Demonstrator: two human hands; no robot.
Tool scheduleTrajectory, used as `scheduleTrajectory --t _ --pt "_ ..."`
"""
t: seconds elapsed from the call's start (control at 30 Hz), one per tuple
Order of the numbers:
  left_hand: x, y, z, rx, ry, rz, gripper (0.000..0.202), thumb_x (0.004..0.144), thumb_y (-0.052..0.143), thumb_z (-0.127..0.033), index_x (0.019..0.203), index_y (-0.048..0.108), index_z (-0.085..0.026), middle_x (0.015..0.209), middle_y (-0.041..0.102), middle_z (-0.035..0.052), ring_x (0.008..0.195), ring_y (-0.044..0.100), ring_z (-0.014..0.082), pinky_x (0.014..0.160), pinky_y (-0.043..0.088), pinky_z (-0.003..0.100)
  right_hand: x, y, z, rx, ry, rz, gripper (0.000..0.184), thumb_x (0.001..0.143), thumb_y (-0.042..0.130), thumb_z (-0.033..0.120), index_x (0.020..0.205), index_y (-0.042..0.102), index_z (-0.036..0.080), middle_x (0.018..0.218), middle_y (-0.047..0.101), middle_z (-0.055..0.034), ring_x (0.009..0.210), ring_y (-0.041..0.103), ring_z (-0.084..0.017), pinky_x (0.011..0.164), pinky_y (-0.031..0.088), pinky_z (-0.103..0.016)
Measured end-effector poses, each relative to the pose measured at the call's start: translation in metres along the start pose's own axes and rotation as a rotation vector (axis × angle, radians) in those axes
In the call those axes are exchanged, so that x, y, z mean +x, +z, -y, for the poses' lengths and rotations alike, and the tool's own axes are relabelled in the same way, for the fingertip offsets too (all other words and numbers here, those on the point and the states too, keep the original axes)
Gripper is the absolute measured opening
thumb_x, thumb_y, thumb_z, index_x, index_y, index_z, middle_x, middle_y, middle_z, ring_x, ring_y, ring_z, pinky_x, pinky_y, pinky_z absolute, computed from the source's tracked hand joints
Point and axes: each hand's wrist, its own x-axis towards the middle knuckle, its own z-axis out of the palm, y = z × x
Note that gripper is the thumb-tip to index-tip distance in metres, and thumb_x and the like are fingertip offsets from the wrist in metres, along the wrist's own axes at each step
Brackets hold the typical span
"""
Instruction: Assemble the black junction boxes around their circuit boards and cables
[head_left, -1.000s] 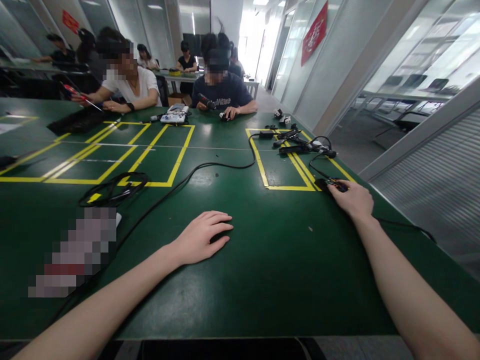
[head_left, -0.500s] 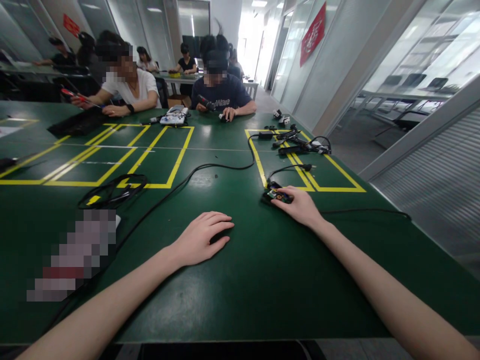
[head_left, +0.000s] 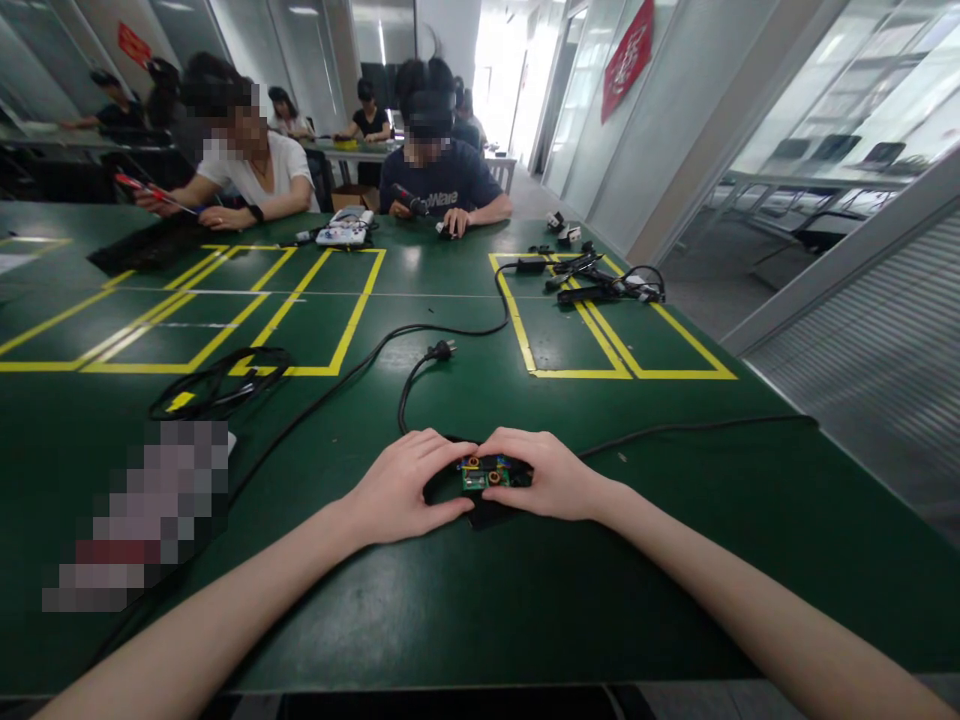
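A green circuit board [head_left: 475, 480] with copper-coloured coils lies between my two hands, close to me on the green table. My right hand [head_left: 559, 475] grips its right side, with thumb and fingers closed on it. On the left side, my left hand [head_left: 397, 490] curves round the board, its thumb and forefinger at the edges. A dark piece, perhaps casing [head_left: 487, 514], shows beneath the board. A short black power cord [head_left: 405, 395] curls out behind my left hand and ends in a plug [head_left: 441, 350]. My fingers partly cover the board.
A long black cable [head_left: 382, 345] crosses the table [head_left: 375, 620]. Coiled cable [head_left: 225, 385] and a blurred-out object [head_left: 150, 510] lie left. Adapters and cords [head_left: 592, 280] sit by yellow tape at the right back. Two people [head_left: 442, 170] work opposite.
My right hand has brought the circuit board and its cord left and nearer to me. My left hand, lying unoccupied before, has closed round the board's left side.
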Motion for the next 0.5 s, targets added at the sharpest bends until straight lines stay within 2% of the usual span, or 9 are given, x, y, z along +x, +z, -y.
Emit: scheduleTrajectory --t 0.2,0.37,0.5 --pt "-0.0017 0.002 0.0046 -0.034 -0.042 -0.035 0.058 0.094 0.074 -0.036 0.147 0.055 -0.021 0.131 0.073 0.0123 0.119 0.069 0.0277 0.102 0.06 0.044 -0.0002 -0.0008 -0.0021 0.029 -0.026 -0.046 0.025 0.091 0.079 0.028 0.113 0.07 0.021 0.106 0.077 -0.0061 0.096 0.074 -0.021 0.083 0.057 -0.031" --pt "-0.0032 0.0021 0.006 -0.045 -0.043 -0.048 0.066 0.091 0.077 -0.038 0.15 0.053 -0.023 0.143 0.068 0.0133 0.133 0.065 0.0301 0.112 0.056 0.048 0.0018 0.0023 0.0029 -0.012 -0.118 -0.116 0.022 0.093 0.077 0.025 0.114 0.072 0.022 0.107 0.078 -0.0075 0.095 0.072 -0.022 0.085 0.058 -0.036" --pt "-0.0038 0.0018 0.0085 -0.057 -0.054 -0.02 0.069 0.09 0.078 -0.041 0.151 0.051 -0.022 0.144 0.066 0.0143 0.134 0.065 0.0299 0.113 0.056 0.048 0.0023 0.0032 0.0027 -0.067 -0.125 -0.14 0.023 0.092 0.078 0.024 0.114 0.074 0.021 0.108 0.076 -0.0092 0.096 0.068 -0.024 0.084 0.058 -0.039"
